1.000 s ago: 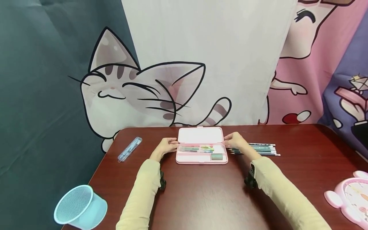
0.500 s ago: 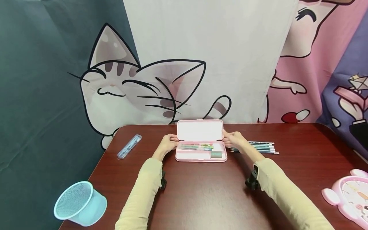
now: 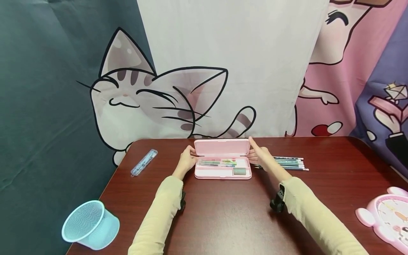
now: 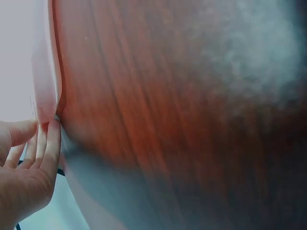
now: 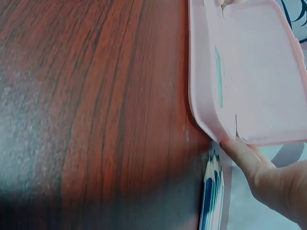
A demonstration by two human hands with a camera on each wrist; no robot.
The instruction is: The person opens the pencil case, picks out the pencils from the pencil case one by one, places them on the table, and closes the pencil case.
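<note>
A pink pencil case (image 3: 222, 176) lies at the far middle of the table, its lid (image 3: 222, 147) standing up on the hinge and leaning over the base. Inside are several thin coloured pens (image 3: 217, 163) and a grey-green eraser (image 3: 239, 171). My left hand (image 3: 186, 161) touches the case's left end near the hinge; the left wrist view shows nearly straight fingers there. On the right end, my right hand (image 3: 262, 156) has its thumb stretched up along the lid's edge, fingers beside the base. In the right wrist view one fingertip presses the base's corner.
Several pencils (image 3: 290, 163) lie right of the case, close to my right hand. A clear blue narrow case (image 3: 144, 163) is at the left. A light blue mesh basket (image 3: 103, 230) stands near left, and a pink clock (image 3: 387, 216) at the right edge.
The lid has swung up from lying back and now tips forward over the base. My right thumb has risen along its edge, and my left hand has shifted slightly upward.
</note>
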